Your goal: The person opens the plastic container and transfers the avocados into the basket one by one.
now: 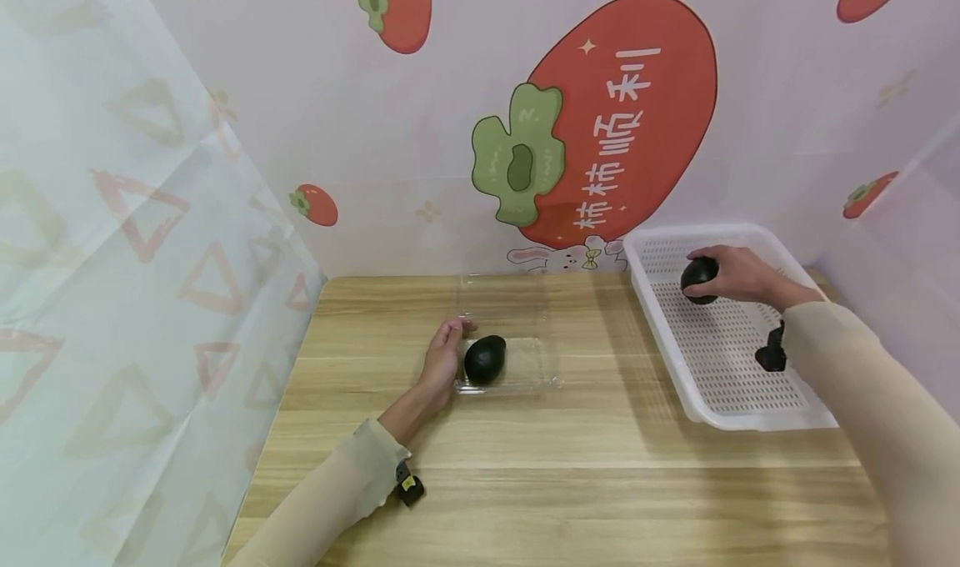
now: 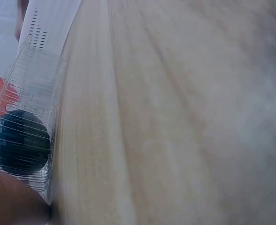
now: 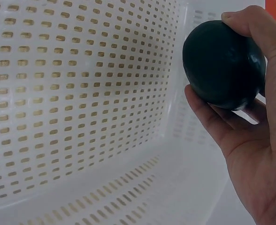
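On the table lies a clear plastic clamshell box [image 1: 525, 388], its lid [image 1: 501, 296] folded back towards the wall. One dark green avocado [image 1: 484, 360] rests in the left part of its base; it shows through the ribbed side wall in the left wrist view. My left hand [image 1: 444, 357] grips the box at its left end, fingertips bent over near the hinge. Over the back part of a white perforated basket [image 1: 678, 375], my right hand [image 1: 738, 275] holds a second dark avocado [image 3: 222, 65] between thumb and fingers, above the basket's floor.
The basket stands at the right of the wooden table [image 1: 570, 484], by the right-hand wall covering. A printed backdrop [image 1: 390, 133] rises along the table's back edge, and another sheet [image 1: 150, 300] hangs on the left. Black wrist cameras [image 1: 409, 489] sit on both sleeves.
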